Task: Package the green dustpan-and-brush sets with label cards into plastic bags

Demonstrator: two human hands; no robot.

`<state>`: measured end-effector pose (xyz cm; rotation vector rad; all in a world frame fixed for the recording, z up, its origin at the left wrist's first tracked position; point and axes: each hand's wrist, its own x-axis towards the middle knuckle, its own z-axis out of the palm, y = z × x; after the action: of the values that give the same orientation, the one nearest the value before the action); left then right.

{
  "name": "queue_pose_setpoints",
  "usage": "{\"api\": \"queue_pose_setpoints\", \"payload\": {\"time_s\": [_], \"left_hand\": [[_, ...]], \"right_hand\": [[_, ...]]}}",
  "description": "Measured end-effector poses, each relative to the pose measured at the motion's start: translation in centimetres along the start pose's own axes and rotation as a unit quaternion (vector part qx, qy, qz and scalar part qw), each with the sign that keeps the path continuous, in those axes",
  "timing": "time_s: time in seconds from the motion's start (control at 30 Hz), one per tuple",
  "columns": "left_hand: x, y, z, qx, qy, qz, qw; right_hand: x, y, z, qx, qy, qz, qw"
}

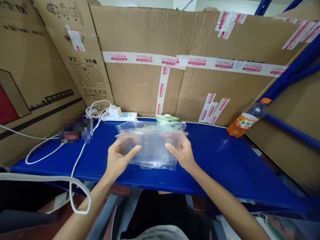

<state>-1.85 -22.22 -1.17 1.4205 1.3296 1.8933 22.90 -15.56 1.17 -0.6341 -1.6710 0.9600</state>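
Note:
A clear plastic bag (pixel 155 146) is held up in front of me, over the blue tabletop, with more clear plastic showing behind and below it. My left hand (pixel 121 153) grips its left side, thumb in front and fingers blurred behind the film. On the right side, my right hand (pixel 182 150) holds it the same way. Through the film, the fingertips of both hands are only partly visible. A pale green round object (pixel 167 118) sits just behind the plastic, its lower part covered by it.
Cardboard panels (pixel 140 90) wall in the back and sides of the blue table (pixel 210 160). A white power strip (pixel 127 116) with cables lies back left, near a pixelated item (pixel 76 131). An orange drink bottle (pixel 247 118) leans at the right by a blue metal frame (pixel 287 81).

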Motion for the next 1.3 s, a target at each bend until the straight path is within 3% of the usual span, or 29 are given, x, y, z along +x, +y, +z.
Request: {"api": "queue_pose_setpoints", "payload": {"time_s": [0.13, 0.2, 0.27, 0.37, 0.47, 0.63, 0.7, 0.87, 1.03, 1.17, 1.3], "left_hand": [[-0.4, -0.6, 0.0, 0.017, -0.066, -0.031, 0.997], [-0.8, -0.8, 0.2, 0.02, -0.072, -0.031, 0.997], [-1.2, -0.7, 0.6, 0.022, -0.048, -0.015, 0.999], [-1.5, -0.4, 1.3, 0.028, 0.034, 0.025, 0.999], [-2.0, 0.2, 1.9, 0.033, 0.083, 0.033, 0.995], [-3.5, 1.5, 2.5, -0.046, -0.027, -0.111, 0.992], [-4.0, 2.0, 2.8, -0.065, -0.029, -0.158, 0.985], [-5.0, 2.5, 4.3, -0.076, 0.006, -0.169, 0.983], [-8.1, 2.5, 6.3, -0.138, -0.067, -0.18, 0.972], [-8.8, 2.5, 7.4, -0.115, -0.102, -0.13, 0.98], [-6.8, 1.9, 8.2, -0.048, -0.118, 0.054, 0.99]], "right_hand": [[-0.9, 0.8, -0.5, 0.014, -0.047, 0.051, 0.997], [-1.2, 1.0, -0.6, -0.008, -0.057, 0.073, 0.996], [-1.2, 0.9, -0.6, -0.021, -0.045, 0.072, 0.996], [-1.0, 0.2, -0.7, -0.004, -0.02, 0.034, 0.999], [-1.1, -0.3, -0.6, 0.039, -0.052, 0.034, 0.997], [-2.2, -1.2, -0.1, 0.094, -0.04, 0.202, 0.974], [-2.5, -1.8, -0.5, 0.124, -0.054, 0.239, 0.962], [-4.7, -3.8, -4.4, 0.085, -0.102, 0.177, 0.975], [-8.2, -4.3, -7.9, 0.002, -0.207, 0.201, 0.958], [-9.0, -3.5, -8.6, -0.097, -0.144, 0.141, 0.975], [-8.0, -2.1, -9.2, -0.182, -0.041, -0.019, 0.982]]}}
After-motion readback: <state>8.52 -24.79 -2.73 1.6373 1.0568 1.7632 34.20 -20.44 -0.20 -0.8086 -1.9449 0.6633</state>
